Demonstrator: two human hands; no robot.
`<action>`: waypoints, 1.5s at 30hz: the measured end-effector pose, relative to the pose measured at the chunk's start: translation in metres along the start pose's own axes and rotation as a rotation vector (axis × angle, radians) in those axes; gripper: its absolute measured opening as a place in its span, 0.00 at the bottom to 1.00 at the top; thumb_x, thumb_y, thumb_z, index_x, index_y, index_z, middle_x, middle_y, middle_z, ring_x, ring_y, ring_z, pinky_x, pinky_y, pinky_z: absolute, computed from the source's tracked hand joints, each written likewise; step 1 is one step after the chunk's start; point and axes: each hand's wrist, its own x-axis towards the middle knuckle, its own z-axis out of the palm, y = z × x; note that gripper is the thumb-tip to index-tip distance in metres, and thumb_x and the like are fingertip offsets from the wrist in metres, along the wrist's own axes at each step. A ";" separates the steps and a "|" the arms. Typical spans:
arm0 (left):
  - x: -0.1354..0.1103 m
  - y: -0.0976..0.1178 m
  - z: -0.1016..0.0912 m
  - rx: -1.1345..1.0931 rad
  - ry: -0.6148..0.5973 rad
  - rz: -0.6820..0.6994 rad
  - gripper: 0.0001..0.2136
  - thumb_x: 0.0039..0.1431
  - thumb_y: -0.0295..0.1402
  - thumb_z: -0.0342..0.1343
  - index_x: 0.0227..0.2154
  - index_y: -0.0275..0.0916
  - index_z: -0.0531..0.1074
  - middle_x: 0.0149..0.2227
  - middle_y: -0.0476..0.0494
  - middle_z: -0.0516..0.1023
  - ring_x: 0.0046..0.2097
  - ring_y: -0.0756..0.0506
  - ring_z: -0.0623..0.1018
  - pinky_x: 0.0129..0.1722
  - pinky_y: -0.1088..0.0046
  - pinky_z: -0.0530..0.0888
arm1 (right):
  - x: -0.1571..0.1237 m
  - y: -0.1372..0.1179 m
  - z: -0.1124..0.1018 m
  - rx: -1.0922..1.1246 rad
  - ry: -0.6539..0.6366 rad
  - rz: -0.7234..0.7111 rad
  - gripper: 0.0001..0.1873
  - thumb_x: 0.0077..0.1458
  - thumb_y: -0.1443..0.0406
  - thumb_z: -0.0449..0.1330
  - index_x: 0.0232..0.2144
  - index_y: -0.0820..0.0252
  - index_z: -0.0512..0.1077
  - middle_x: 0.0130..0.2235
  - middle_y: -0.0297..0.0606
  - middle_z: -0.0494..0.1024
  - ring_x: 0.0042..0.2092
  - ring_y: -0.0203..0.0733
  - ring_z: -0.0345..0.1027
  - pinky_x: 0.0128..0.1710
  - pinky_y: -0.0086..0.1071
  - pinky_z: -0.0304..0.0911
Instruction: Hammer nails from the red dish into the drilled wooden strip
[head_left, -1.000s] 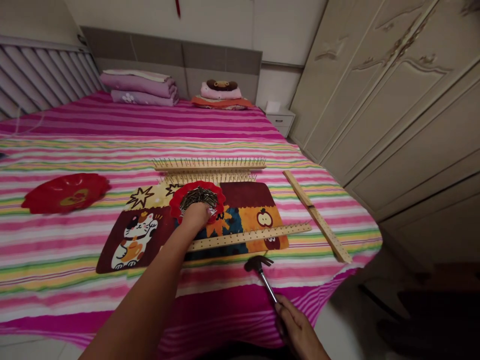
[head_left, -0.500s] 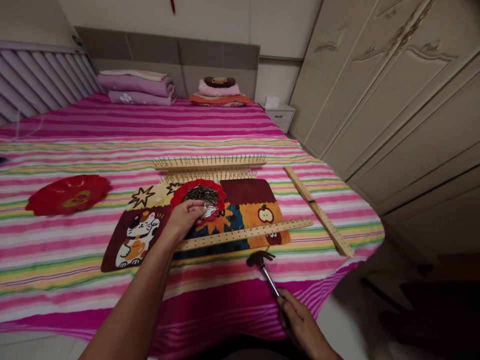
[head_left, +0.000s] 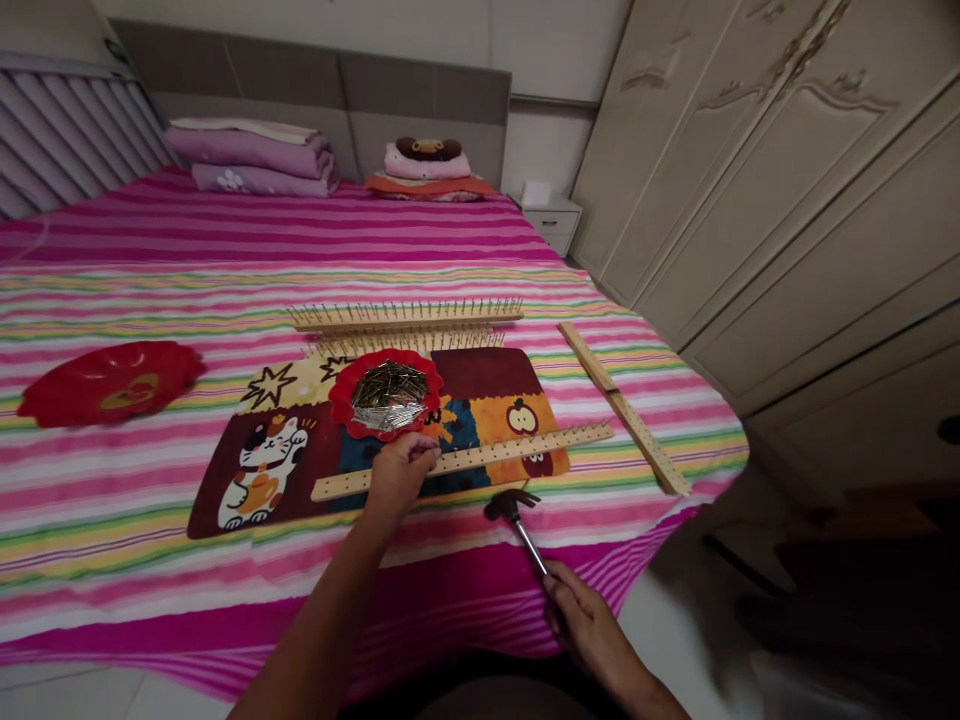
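Observation:
My left hand [head_left: 405, 468] is closed in a pinch over the drilled wooden strip [head_left: 341, 487], holding what looks like a nail, mostly hidden by the fingers. Several nails stand in the right part of that strip, while bare holes show toward its left end. Just behind the hand sits a red scalloped bowl [head_left: 343, 388] of loose nails [head_left: 390, 392], some dark and some shiny. My right hand [head_left: 585, 622] is wrapped around the handle of a claw hammer [head_left: 517, 510], its head lying near the front of the strip.
A patterned mat [head_left: 217, 490] lies under the strip and bowl on the striped bed. Behind are nail-studded wooden strips [head_left: 409, 325]. Another wooden strip [head_left: 626, 415] lies to the right, and a red tray [head_left: 112, 385] to the left. Folded bedding [head_left: 255, 160] rests by the headboard.
My left hand has left the nail bowl and come forward and right to the wooden strip. The right hand still holds the hammer in nearly the same place.

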 end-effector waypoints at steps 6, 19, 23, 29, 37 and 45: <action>-0.003 0.002 0.003 0.136 0.025 0.069 0.06 0.45 0.36 0.55 0.25 0.40 0.73 0.22 0.52 0.75 0.26 0.50 0.72 0.28 0.75 0.68 | -0.001 -0.003 0.000 0.072 -0.036 0.030 0.19 0.54 0.51 0.53 0.39 0.59 0.68 0.18 0.22 0.51 0.17 0.30 0.44 0.16 0.25 0.38; -0.004 -0.010 0.007 0.284 0.017 0.205 0.06 0.49 0.34 0.53 0.27 0.42 0.75 0.26 0.51 0.76 0.29 0.50 0.73 0.31 0.76 0.67 | -0.010 -0.102 0.019 -0.186 -0.105 -0.221 0.23 0.60 0.52 0.47 0.49 0.60 0.66 0.20 0.25 0.54 0.22 0.33 0.47 0.21 0.28 0.45; -0.005 -0.011 0.006 0.297 0.016 0.211 0.06 0.49 0.33 0.53 0.27 0.42 0.75 0.24 0.52 0.75 0.27 0.51 0.72 0.30 0.77 0.66 | 0.011 -0.131 0.025 -0.337 -0.078 -0.374 0.21 0.62 0.55 0.46 0.50 0.61 0.65 0.20 0.26 0.55 0.22 0.33 0.49 0.22 0.28 0.47; -0.005 -0.011 0.005 0.364 0.021 0.193 0.05 0.50 0.32 0.53 0.26 0.41 0.74 0.21 0.53 0.72 0.26 0.51 0.70 0.27 0.77 0.64 | 0.018 -0.140 0.028 -0.495 -0.140 -0.392 0.19 0.62 0.58 0.46 0.49 0.61 0.67 0.21 0.28 0.60 0.22 0.34 0.52 0.23 0.29 0.50; -0.008 -0.012 0.009 0.315 0.029 0.210 0.05 0.50 0.32 0.53 0.27 0.41 0.75 0.25 0.51 0.75 0.27 0.51 0.72 0.29 0.77 0.66 | -0.014 -0.105 0.010 -0.401 -0.171 -0.268 0.22 0.62 0.55 0.46 0.52 0.57 0.66 0.23 0.30 0.66 0.26 0.38 0.60 0.28 0.28 0.59; 0.013 0.008 -0.037 0.602 0.234 0.223 0.10 0.53 0.31 0.49 0.34 0.39 0.74 0.37 0.43 0.77 0.38 0.46 0.75 0.39 0.72 0.70 | -0.008 -0.029 -0.013 -0.344 -0.110 -0.164 0.20 0.59 0.54 0.48 0.47 0.56 0.71 0.36 0.38 0.76 0.41 0.46 0.68 0.43 0.34 0.62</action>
